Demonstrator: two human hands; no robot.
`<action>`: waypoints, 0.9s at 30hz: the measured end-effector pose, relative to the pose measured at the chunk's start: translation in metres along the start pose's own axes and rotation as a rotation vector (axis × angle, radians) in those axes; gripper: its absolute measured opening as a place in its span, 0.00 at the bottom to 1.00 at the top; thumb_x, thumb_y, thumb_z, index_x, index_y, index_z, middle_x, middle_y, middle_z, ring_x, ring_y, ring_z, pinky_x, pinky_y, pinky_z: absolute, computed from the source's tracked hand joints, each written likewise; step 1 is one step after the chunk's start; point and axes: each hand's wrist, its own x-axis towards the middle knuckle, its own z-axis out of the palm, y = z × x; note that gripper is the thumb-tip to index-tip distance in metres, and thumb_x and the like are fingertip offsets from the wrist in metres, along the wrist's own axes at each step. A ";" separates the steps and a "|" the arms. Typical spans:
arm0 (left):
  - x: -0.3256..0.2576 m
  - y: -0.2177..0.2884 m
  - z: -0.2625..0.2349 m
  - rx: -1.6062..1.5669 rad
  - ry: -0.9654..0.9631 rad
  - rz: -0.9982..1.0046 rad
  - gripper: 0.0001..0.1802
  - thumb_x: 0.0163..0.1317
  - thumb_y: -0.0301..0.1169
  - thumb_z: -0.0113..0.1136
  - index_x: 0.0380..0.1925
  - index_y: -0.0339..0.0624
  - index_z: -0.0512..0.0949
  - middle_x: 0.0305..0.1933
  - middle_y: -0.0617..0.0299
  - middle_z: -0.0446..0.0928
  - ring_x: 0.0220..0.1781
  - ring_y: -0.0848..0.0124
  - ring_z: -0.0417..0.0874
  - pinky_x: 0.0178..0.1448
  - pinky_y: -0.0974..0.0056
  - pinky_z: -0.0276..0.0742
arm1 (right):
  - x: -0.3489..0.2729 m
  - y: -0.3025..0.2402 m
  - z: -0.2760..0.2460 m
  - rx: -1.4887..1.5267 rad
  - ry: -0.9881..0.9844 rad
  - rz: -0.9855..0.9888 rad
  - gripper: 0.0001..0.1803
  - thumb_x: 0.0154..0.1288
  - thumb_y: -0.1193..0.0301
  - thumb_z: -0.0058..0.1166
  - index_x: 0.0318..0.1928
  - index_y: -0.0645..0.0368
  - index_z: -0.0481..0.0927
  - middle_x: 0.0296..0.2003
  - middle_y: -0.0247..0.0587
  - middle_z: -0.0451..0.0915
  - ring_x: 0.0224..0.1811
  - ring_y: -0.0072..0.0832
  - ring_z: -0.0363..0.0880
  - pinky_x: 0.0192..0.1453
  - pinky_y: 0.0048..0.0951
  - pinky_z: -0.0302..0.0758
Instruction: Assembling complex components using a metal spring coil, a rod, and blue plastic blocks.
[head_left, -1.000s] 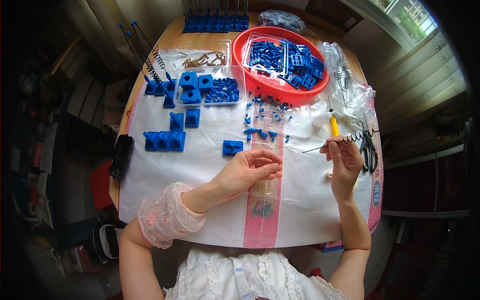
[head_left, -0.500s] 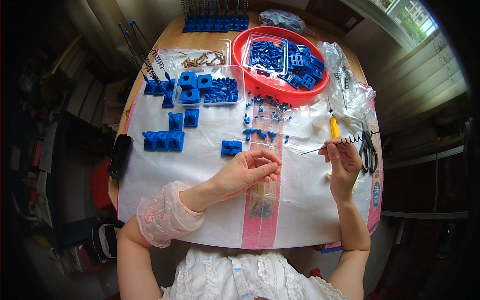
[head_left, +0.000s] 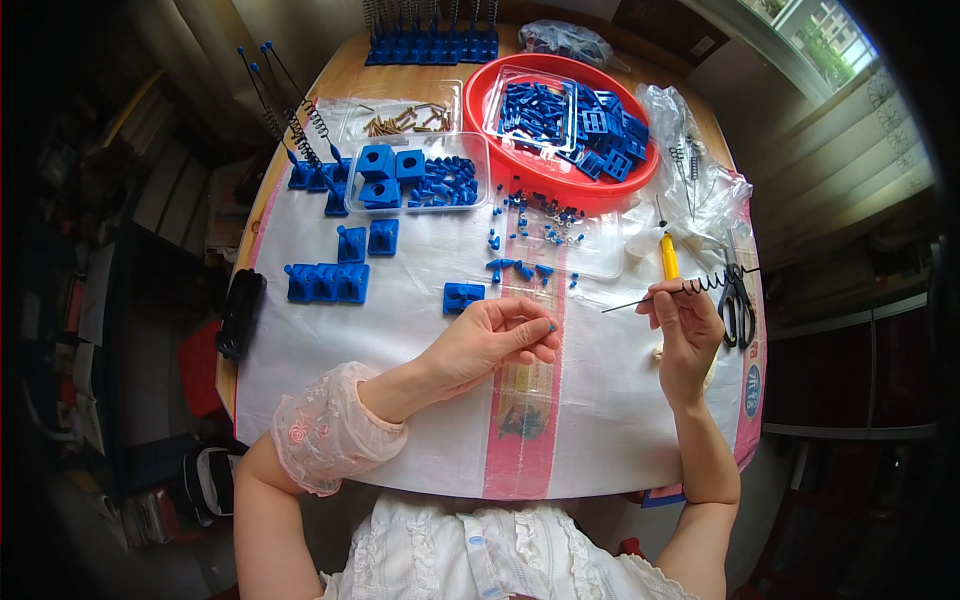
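My left hand (head_left: 505, 335) is closed in a pinch over the middle of the table. A tiny blue plastic piece (head_left: 551, 328) shows at its fingertips, mostly hidden by the fingers. On the right, my right hand (head_left: 688, 325) grips a black coil spring (head_left: 712, 281) by its straight wire end, which points left past the fingers. A blue square base (head_left: 463, 297) lies just beyond my left hand. Small blue cone-shaped pieces (head_left: 522, 269) are scattered a little farther off. Behind my right hand lies a yellow-handled tool (head_left: 669, 258), with black scissors (head_left: 739, 310) to its right.
Farther back, a red basin (head_left: 478, 130) holds many blue parts. Left of it are a clear box (head_left: 484, 190) of blue pieces and brass-coloured screws (head_left: 420, 121). Assembled blue bases (head_left: 326, 282) stand at left, some with upright springs (head_left: 313, 128). A plastic bag (head_left: 690, 200) lies at right.
The tiny blue piece now shows at my left fingertips, where it was hidden before. My right hand and the spring have hardly moved.
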 end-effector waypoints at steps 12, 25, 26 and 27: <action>-0.002 0.001 0.007 0.117 0.013 0.061 0.07 0.67 0.25 0.63 0.43 0.40 0.79 0.41 0.61 0.82 0.40 0.79 0.82 0.48 0.73 0.79 | 0.005 -0.016 0.000 -0.026 0.015 -0.048 0.04 0.72 0.77 0.55 0.44 0.65 0.80 0.35 0.36 0.83 0.35 0.19 0.82 0.34 0.18 0.69; -0.004 0.001 0.006 0.216 0.037 0.153 0.09 0.66 0.29 0.66 0.43 0.42 0.78 0.42 0.60 0.84 0.45 0.75 0.85 0.47 0.73 0.76 | 0.016 -0.034 0.017 0.034 -0.140 -0.072 0.06 0.70 0.82 0.54 0.46 0.65 0.78 0.39 0.40 0.83 0.37 0.23 0.84 0.34 0.20 0.72; -0.004 0.002 0.007 0.219 0.040 0.153 0.08 0.66 0.29 0.66 0.43 0.42 0.78 0.42 0.60 0.84 0.45 0.75 0.85 0.48 0.72 0.76 | 0.016 -0.034 0.020 0.048 -0.154 -0.073 0.06 0.70 0.82 0.55 0.46 0.65 0.78 0.39 0.40 0.83 0.37 0.24 0.84 0.34 0.20 0.72; -0.004 0.003 0.007 0.222 0.043 0.152 0.08 0.66 0.29 0.66 0.42 0.42 0.78 0.42 0.60 0.84 0.46 0.75 0.85 0.48 0.72 0.76 | 0.015 -0.032 0.023 0.063 -0.165 -0.074 0.07 0.70 0.82 0.55 0.46 0.65 0.78 0.39 0.41 0.83 0.38 0.24 0.84 0.34 0.20 0.72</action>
